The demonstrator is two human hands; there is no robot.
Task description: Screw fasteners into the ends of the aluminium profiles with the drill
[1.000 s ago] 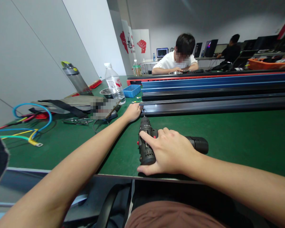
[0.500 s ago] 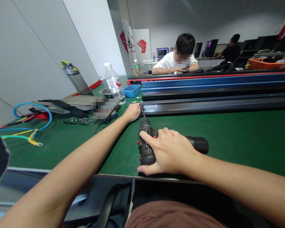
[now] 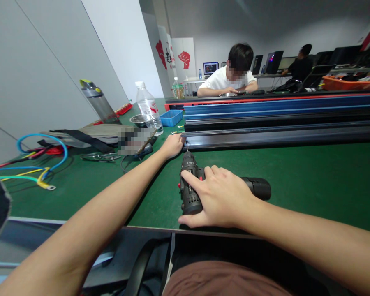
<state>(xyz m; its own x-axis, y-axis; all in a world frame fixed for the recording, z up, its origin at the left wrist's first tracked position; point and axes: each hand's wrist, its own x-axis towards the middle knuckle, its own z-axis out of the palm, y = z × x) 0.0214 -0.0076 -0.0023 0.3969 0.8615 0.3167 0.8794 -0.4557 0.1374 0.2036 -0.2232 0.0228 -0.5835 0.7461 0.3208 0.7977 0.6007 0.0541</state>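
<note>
My right hand (image 3: pixel 223 197) is wrapped round a black cordless drill (image 3: pixel 189 181), which lies on its side with its battery end pointing right. The drill's bit points away from me and meets the near left end of a long dark metal profile (image 3: pixel 253 138). At that same end, my left hand (image 3: pixel 173 146) grips the profile, fingers curled round its edge and partly hidden. Whether a screw sits at the bit's tip is too small to tell.
Behind lie more long profiles, one of them blue (image 3: pixel 265 107). To the left are a blue tray (image 3: pixel 172 118), a water bottle (image 3: pixel 148 107), a grey drinking bottle (image 3: pixel 100 100), a bag (image 3: pixel 89 135) and lugged cables (image 3: pixel 46 181). A person (image 3: pixel 226 78) leans over the far side.
</note>
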